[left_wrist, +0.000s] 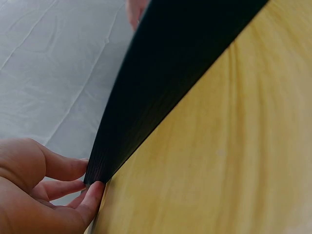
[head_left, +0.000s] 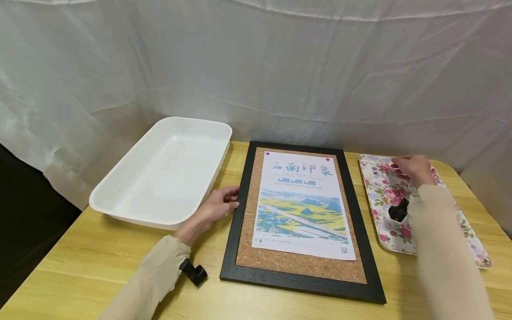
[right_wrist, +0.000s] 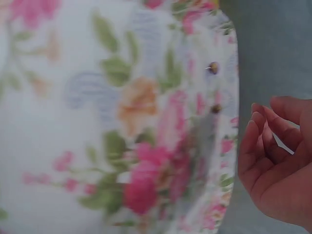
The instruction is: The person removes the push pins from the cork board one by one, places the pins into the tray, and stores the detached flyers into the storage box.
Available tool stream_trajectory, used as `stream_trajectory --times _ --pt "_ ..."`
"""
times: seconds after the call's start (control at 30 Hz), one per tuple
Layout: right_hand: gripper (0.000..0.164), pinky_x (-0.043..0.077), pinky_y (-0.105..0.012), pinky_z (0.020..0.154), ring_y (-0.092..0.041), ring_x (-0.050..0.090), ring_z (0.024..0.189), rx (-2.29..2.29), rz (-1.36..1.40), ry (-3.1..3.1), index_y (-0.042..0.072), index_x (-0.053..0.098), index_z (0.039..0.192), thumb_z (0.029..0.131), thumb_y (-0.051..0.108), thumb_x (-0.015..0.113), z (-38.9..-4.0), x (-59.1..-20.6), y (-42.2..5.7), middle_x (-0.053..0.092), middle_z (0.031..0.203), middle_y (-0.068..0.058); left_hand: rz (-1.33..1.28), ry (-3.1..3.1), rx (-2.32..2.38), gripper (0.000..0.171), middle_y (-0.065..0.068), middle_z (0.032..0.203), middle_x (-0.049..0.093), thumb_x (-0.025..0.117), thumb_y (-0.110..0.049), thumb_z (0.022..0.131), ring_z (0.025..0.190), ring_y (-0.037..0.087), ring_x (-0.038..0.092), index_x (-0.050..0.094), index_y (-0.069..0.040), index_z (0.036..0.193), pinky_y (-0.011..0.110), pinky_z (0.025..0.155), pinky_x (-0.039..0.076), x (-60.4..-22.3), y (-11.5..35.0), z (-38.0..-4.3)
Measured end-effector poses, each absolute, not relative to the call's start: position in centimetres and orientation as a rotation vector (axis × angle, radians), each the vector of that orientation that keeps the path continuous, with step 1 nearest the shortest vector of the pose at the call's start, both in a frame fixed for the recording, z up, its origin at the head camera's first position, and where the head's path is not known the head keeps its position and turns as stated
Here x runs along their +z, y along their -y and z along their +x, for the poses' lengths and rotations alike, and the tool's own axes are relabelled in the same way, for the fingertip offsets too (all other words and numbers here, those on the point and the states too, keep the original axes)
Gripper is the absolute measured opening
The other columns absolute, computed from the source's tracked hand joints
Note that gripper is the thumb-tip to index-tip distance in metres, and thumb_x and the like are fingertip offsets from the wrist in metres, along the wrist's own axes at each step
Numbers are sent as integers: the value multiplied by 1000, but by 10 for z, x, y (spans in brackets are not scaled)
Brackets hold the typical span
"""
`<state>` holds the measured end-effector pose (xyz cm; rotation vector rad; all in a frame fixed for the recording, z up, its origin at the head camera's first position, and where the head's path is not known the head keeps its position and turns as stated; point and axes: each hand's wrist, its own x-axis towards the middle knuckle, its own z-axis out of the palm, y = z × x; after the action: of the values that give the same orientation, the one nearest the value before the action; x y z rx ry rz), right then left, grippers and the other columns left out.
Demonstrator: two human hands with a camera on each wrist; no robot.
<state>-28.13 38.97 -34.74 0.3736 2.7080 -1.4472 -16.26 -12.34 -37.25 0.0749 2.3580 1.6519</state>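
A black-framed cork board (head_left: 304, 266) lies on the table, bearing a printed landscape poster (head_left: 304, 209). A purple pin (head_left: 267, 154) and a red pin (head_left: 327, 159) sit at the poster's top corners. Against the board's left side, the fingertips of my left hand (head_left: 218, 204) touch the outer edge; the left wrist view shows the black frame (left_wrist: 146, 73) at those fingertips. My right hand (head_left: 416, 169) hovers over the far end of a floral tray (head_left: 390, 193), fingers bent, with nothing visible between them. Small round pins (right_wrist: 212, 68) lie at the tray's edge.
To the left of the board stands a deep white plastic tub (head_left: 160, 173). A pale curtain (head_left: 280, 80) hangs behind the wooden table (head_left: 100, 258). Black wrist cameras (head_left: 194, 272) are worn on both sleeves.
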Motion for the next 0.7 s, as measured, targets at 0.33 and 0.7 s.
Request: stream_trajectory --times 0.33,0.7 --pt "58 50 -36 69 -25 57 87 -1292 166 -2781 -3 55 117 87 46 53 -307 -351 -372 56 106 -18 94 -2351 1647 49 14 119 52 53 3 88 102 24 50 40 -2 135 32 77 44 -373 124 -163" --pt "40 42 -48 83 -35 48 96 -1278 -3 -2773 -7 55 113 91 26 55 -296 -320 -287 51 109 -22 74 -2356 1660 49 14 123 50 53 4 88 104 24 49 41 -2 135 31 78 44 -371 128 -166"
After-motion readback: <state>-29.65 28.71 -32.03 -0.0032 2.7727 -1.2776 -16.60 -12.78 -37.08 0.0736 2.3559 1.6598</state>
